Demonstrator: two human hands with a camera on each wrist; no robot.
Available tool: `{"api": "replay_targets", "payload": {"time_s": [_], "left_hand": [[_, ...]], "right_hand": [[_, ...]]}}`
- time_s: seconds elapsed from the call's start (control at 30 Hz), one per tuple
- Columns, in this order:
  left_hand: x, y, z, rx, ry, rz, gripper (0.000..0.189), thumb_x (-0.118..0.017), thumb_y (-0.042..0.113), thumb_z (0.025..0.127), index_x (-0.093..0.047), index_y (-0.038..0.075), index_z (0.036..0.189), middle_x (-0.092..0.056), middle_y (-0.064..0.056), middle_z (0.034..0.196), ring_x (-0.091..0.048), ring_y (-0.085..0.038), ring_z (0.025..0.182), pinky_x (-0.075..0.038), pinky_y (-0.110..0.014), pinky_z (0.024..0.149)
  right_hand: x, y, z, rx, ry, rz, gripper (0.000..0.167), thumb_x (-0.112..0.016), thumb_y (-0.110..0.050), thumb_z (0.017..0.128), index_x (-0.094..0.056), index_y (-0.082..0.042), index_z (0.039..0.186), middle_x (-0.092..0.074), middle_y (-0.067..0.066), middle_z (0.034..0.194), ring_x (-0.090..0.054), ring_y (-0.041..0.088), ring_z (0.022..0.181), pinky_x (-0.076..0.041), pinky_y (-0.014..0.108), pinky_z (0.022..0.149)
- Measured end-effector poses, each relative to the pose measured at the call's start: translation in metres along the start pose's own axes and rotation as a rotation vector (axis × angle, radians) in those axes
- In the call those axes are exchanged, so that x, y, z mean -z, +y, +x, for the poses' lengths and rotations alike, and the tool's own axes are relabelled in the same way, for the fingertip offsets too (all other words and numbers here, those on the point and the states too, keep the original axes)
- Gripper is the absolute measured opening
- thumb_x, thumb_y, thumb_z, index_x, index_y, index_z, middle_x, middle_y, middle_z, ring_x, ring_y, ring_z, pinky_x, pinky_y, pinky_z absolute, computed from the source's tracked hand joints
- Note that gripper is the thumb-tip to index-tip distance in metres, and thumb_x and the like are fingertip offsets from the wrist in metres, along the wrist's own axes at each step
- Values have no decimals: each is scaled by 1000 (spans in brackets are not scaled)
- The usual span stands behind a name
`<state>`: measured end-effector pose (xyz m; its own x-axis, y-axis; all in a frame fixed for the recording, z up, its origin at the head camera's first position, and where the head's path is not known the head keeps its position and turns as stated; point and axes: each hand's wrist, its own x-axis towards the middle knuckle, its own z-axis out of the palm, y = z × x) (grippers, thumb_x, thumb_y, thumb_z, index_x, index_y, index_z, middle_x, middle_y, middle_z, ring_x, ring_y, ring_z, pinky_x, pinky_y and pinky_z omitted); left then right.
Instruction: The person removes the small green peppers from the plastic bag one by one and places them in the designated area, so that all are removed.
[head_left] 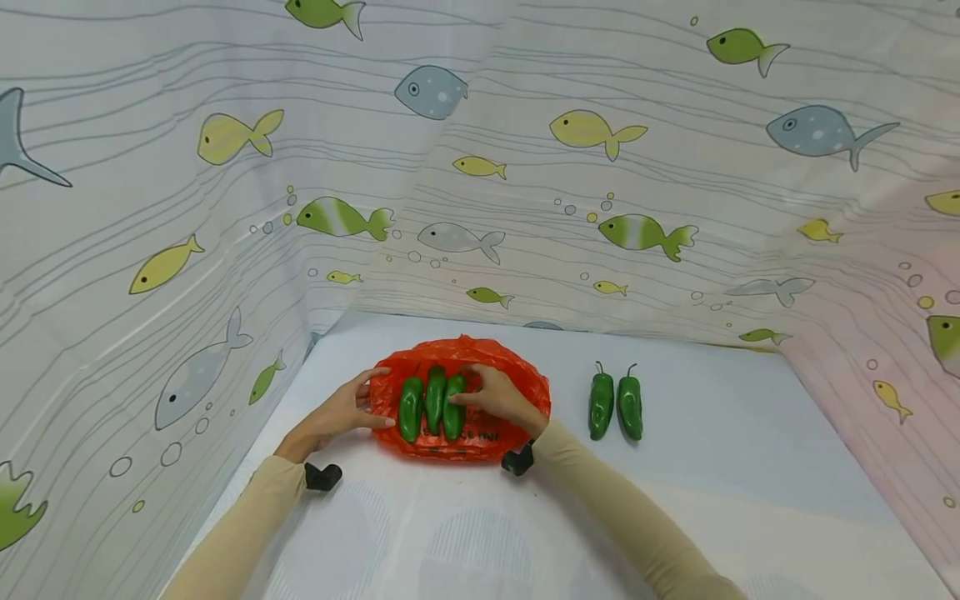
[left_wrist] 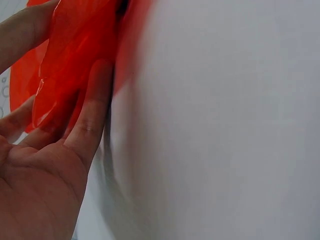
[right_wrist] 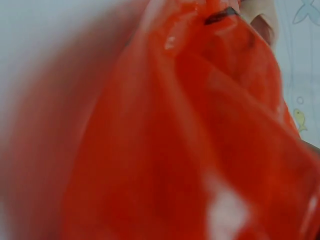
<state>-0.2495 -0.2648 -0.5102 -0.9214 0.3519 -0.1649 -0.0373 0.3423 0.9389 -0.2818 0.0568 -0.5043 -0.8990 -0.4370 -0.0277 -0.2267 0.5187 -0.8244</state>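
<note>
A red plastic bag lies spread on the table with its mouth upward. Three green peppers are side by side within it, stems pointing away. My right hand reaches over the bag's right side and holds the rightmost pepper by its upper part, thumb across it. At the bag's left end is my left hand, thumb and fingers spread around the edge. Red film overlaps its fairly straight fingers in the left wrist view. The right wrist view is filled by the bag, which hides my right fingers.
Two more green peppers, a left one and a right one, lie on the white table right of the bag. Fish-patterned sheets stand as walls at the back and both sides. Dark straps sit at both wrists.
</note>
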Motion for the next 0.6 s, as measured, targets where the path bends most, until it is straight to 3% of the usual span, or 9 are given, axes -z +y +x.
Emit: {"api": "replay_targets", "payload": {"time_s": [0.6], "left_hand": [[0,1,0,8,8,11,101,-91,17,80,-29,18,160,-45,-22,153,-48,-39,138,-45,-52,110]], "right_hand": [[-4,-6,3,-40,-21,24,60,-86,-32,86,-63,-7,136,-64,6,127,-57,23,109,-53,40,96]]}}
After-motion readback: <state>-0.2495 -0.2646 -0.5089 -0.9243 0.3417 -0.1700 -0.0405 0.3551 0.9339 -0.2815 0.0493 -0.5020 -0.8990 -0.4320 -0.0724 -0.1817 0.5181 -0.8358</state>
